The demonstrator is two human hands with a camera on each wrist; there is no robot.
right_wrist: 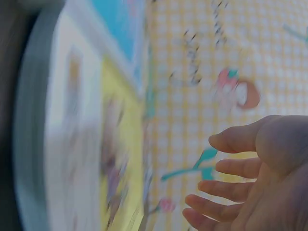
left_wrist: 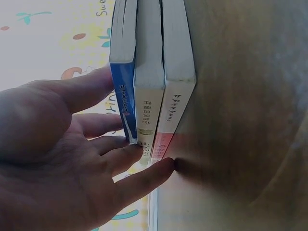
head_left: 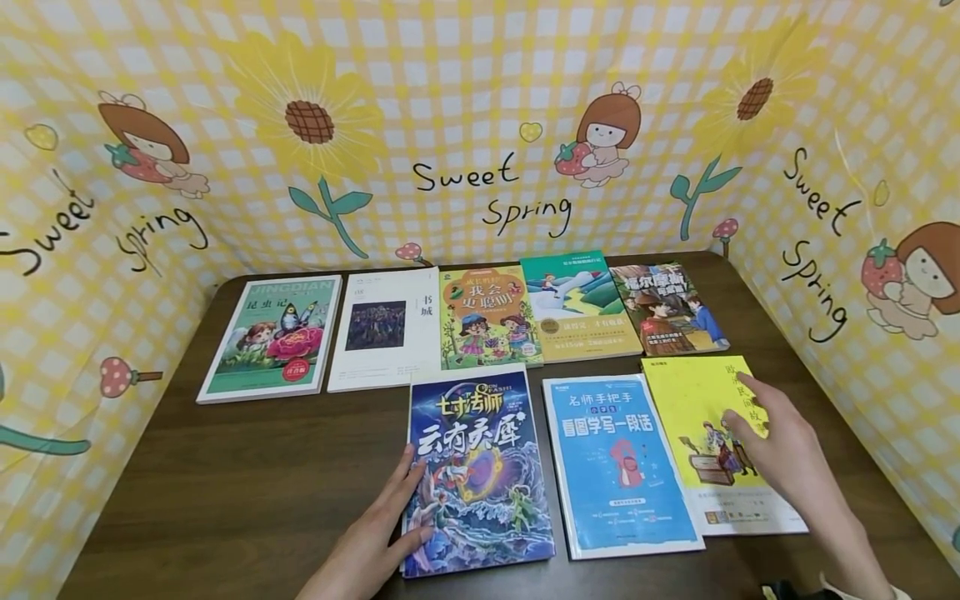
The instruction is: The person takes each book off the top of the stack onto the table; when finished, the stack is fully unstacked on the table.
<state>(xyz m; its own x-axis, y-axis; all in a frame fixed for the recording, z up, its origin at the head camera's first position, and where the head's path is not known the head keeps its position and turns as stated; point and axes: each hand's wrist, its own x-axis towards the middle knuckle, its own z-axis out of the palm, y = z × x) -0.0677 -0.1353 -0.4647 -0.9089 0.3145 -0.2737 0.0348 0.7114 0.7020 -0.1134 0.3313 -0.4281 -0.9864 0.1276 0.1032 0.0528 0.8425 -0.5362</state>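
Observation:
My left hand (head_left: 375, 533) rests against the left side of a purple-blue fantasy book (head_left: 480, 475) at the front middle. In the left wrist view this is the blue-spined top book (left_wrist: 123, 82) of a stack of three. Its fingers lie loosely extended along the spines of the middle book (left_wrist: 149, 106) and the bottom book (left_wrist: 179, 91), thumb by the top one. To the right, my right hand (head_left: 783, 450) hovers over a yellow book (head_left: 697, 408), fingers apart and relaxed, holding nothing. A blue writing book (head_left: 622, 467) lies between the two.
A back row holds a green insect book (head_left: 273, 333), a white book (head_left: 382, 358), an orange-green children's book (head_left: 487, 317), a green-yellow book (head_left: 585, 308) and a detective book (head_left: 671, 308). Checked cloth (head_left: 465, 83) walls in the brown table (head_left: 247, 483) on three sides.

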